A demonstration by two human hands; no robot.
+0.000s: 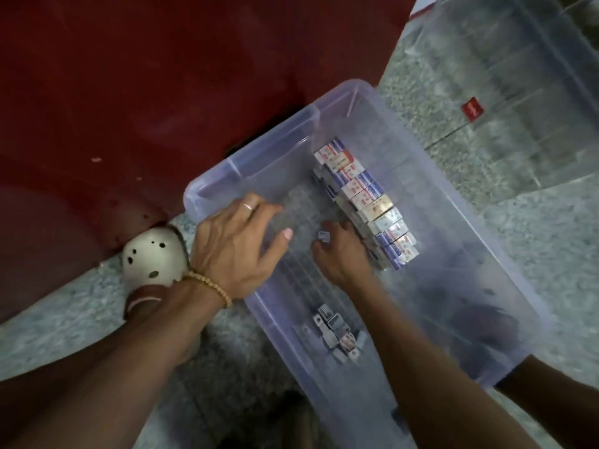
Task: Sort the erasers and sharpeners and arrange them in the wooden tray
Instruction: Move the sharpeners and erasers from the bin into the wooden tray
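A clear plastic bin (207,189) sits on a speckled stone floor (64,306) and serves as the reference point for all positions below.

Inside the bin, a row of boxed erasers (366,202) stands on edge, packed side by side in a line running from near the bin's far corner toward its middle. The wrappers are white with blue and red print; one is gold-toned. A second layer or row appears to lie beneath and beside this line, but the detail is too blurred to resolve.

Near the bin's near wall lies a loose cluster of small items (335,335) — grey and white pieces, one with red print. Whether these are sharpeners or erasers cannot be told.

The left hand (236,244) rests over the bin's left rim, fingers spread and reaching into the interior; they are extended and hold nothing. A ring is on one finger and a beaded bracelet (210,285) on the wrist.

The right hand (340,251) is inside the bin, at the near end of the eraser row. Its fingers are curled and pinch a small grey piece (324,236) at the fingertips.

Outside the bin, to its left — a white perforated shoe (152,257) on the floor, partly under red fabric (162,76). Beyond the bin's far right side lies a second clear container (518,92) bearing a red label (472,110).
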